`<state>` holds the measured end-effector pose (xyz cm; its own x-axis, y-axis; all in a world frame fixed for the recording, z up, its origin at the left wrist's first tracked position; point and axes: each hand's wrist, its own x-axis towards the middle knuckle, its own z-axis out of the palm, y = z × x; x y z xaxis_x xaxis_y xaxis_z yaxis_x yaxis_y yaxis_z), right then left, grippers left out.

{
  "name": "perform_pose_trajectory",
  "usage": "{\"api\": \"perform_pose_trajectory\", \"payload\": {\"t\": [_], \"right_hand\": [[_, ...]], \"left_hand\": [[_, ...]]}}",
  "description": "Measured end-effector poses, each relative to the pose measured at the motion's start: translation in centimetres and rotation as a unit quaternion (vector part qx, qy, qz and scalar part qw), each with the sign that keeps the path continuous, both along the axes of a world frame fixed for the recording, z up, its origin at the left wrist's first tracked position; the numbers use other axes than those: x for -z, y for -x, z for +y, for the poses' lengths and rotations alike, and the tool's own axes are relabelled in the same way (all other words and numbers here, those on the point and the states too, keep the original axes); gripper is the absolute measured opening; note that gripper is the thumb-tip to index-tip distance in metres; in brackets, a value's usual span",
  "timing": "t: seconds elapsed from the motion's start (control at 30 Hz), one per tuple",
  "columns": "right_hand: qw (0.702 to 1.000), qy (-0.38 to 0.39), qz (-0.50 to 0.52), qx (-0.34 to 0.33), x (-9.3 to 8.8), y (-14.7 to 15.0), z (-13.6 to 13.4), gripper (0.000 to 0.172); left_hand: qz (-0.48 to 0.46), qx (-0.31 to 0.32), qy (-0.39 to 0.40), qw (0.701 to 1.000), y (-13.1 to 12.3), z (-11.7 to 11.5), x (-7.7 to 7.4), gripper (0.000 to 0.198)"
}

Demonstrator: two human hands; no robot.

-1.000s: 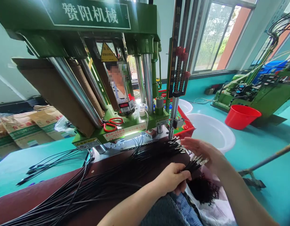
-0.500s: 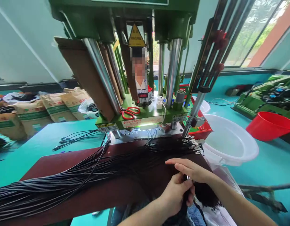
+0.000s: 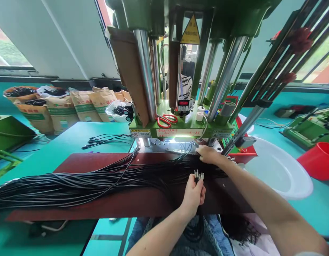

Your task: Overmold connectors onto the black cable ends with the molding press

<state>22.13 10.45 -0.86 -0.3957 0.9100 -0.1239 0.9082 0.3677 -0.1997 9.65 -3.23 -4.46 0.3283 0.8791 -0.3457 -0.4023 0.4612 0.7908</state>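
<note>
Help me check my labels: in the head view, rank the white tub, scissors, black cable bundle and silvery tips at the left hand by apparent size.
1. Black cable bundle
2. White tub
3. Scissors
4. Silvery tips at the left hand

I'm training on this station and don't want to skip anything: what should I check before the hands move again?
1. Left hand secure on the metal-tipped cable ends: ok, they are enclosed, tips poking out on top.
2. Right hand away from the press's lower metal plate: not ok, it is at the front edge.
3. Right hand gripping a cable: cannot tell.
4. Upper green plate free of tools: not ok, red-handled scissors lie there.
5. Black cables separated: not ok, they overlap across the brown board.
</note>
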Motion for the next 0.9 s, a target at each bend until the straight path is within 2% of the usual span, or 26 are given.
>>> {"api": "perform_pose_trajectory", "payload": {"t": [0.1, 0.17, 0.23, 0.3, 0.33, 0.37, 0.47, 0.5, 0.53, 0.6, 0.73, 0.83, 0.9], "right_hand": [[0.999, 0.039, 0.023, 0.002, -1.7, -0.9, -1.8, 0.01], [0.995, 0.075, 0.056, 0.024, -2.4, -1.9, -4.0, 0.007], [0.988, 0.113, 0.088, 0.062, -2.3, -3.0, -6.9, 0.013], [0.967, 0.16, 0.158, 0.123, -1.4, -3.8, -10.1, 0.026], [0.942, 0.185, 0.229, 0.163, -0.7, -3.9, -11.6, 0.032], [0.896, 0.209, 0.332, 0.208, 0.0, -4.0, -13.0, 0.036], [0.72, 0.221, 0.593, 0.283, 1.8, -3.6, -15.8, 0.037], [0.688, 0.208, 0.633, 0.288, 2.2, -3.4, -16.3, 0.038], [0.669, 0.193, 0.657, 0.289, 2.5, -3.1, -16.6, 0.04], [0.652, 0.168, 0.68, 0.288, 2.8, -2.9, -16.7, 0.043], [0.643, 0.155, 0.689, 0.295, 3.1, -2.9, -16.5, 0.047], [0.648, 0.157, 0.68, 0.307, 3.4, -2.9, -16.5, 0.052], [0.661, 0.146, 0.664, 0.316, 3.6, -2.7, -16.5, 0.054]], "left_hand": [[0.014, 0.009, -0.007, 1.0, 0.1, -0.1, -0.2, 0.045], [0.011, 0.017, -0.013, 1.0, 0.2, -0.2, -0.4, 0.043], [0.006, 0.021, -0.019, 1.0, 0.4, -0.1, -0.6, 0.042], [0.004, 0.025, -0.025, 0.999, 0.3, -0.1, -0.7, 0.042], [0.008, 0.031, -0.026, 0.999, 0.2, -0.1, -0.7, 0.042], [0.016, 0.04, -0.027, 0.999, -0.1, -0.1, -0.7, 0.041], [0.055, 0.083, -0.038, 0.994, -1.1, 0.0, -0.5, 0.038], [0.069, 0.095, -0.046, 0.992, -1.5, 0.0, -0.4, 0.036], [0.082, 0.103, -0.056, 0.99, -1.8, 0.0, -0.3, 0.034], [0.102, 0.11, -0.07, 0.986, -2.4, 0.1, -0.1, 0.031], [0.103, 0.113, -0.066, 0.986, -2.6, 0.1, -0.3, 0.028], [0.089, 0.118, -0.051, 0.988, -2.5, 0.1, -0.5, 0.029], [0.093, 0.119, -0.053, 0.987, -2.5, 0.0, -0.4, 0.028]]}}
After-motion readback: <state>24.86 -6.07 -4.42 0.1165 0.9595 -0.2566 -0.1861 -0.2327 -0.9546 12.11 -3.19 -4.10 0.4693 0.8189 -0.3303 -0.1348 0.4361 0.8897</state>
